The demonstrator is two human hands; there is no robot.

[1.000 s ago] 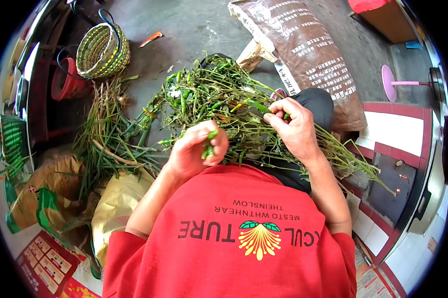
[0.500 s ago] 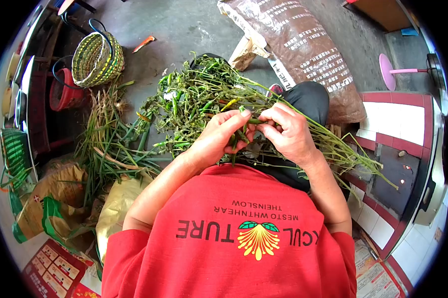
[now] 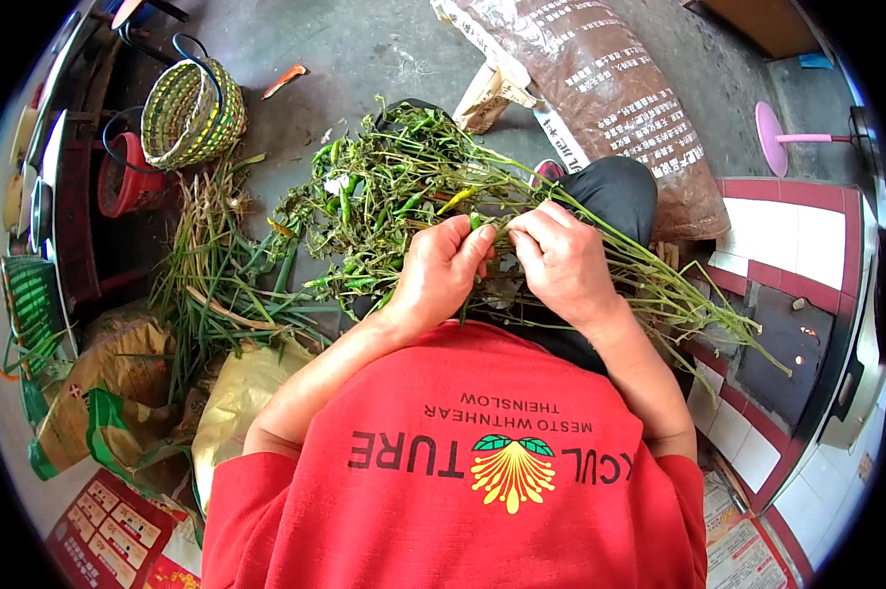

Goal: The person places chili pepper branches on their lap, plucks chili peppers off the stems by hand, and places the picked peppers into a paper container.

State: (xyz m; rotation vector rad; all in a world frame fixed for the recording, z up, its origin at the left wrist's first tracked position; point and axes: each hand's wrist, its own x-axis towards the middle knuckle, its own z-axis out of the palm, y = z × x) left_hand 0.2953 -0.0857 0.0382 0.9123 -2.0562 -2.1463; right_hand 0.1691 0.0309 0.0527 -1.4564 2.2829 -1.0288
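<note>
Across my lap lies a heap of uprooted chili pepper plants (image 3: 384, 211), leaves wilted, with green pods and a yellow chili pepper (image 3: 456, 200) among them. My left hand (image 3: 441, 273) is closed over the near side of the heap. A green chili pepper (image 3: 476, 222) shows at its fingertips; the rest of the grip is hidden. Close beside it, my right hand (image 3: 565, 263) pinches with thumb and forefinger near the tip of that pepper. What sits in this pinch is too small to make out. Long bare stems (image 3: 703, 299) stretch out to the right under my right wrist.
Left of the heap lie green onions (image 3: 217, 270), with a woven basket (image 3: 183, 123) and a red bucket (image 3: 129, 182) beyond. A yellow sack (image 3: 241, 398) is by my left arm. A large brown sack (image 3: 619, 108) lies ahead right, near a tiled ledge (image 3: 796, 231).
My left hand has curled further shut, hiding the peppers that showed in its palm. The green pepper held between both hands no longer spans them; the fingertips remain close together.
</note>
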